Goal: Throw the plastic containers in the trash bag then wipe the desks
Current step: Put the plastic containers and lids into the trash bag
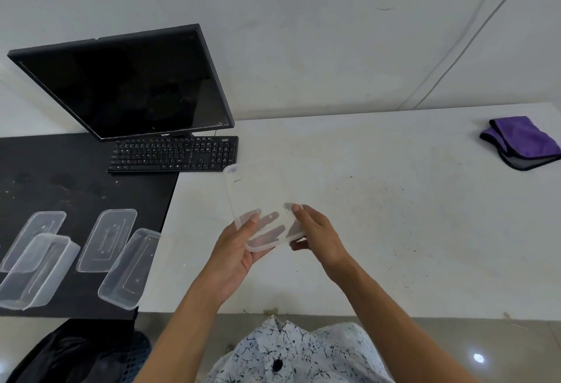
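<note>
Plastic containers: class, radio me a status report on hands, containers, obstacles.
Left hand and right hand grip one clear container over white desk. Four clear pieces lie on black desk. Purple cloth far right; nothing in the way.

Plain off-white wall (303, 33) far beyond left hand (239, 246) and right hand (318, 231), faintly scuffed. Two thin cables (473, 36) slanting down it, up and right of right hand. White tabletop (394, 200) beneath both hands and stretching right, speckled with dark marks. Black tabletop (60, 176) left of left hand, dusty. Dark monitor (127, 85) beyond left hand, tilted, screen off. Black keyboard (176, 153) just in front of monitor, right end reaching over white tabletop. Glossy grey-brown floor (455, 349) nearer than right hand, one bright light reflection (478, 357) on it.
</note>
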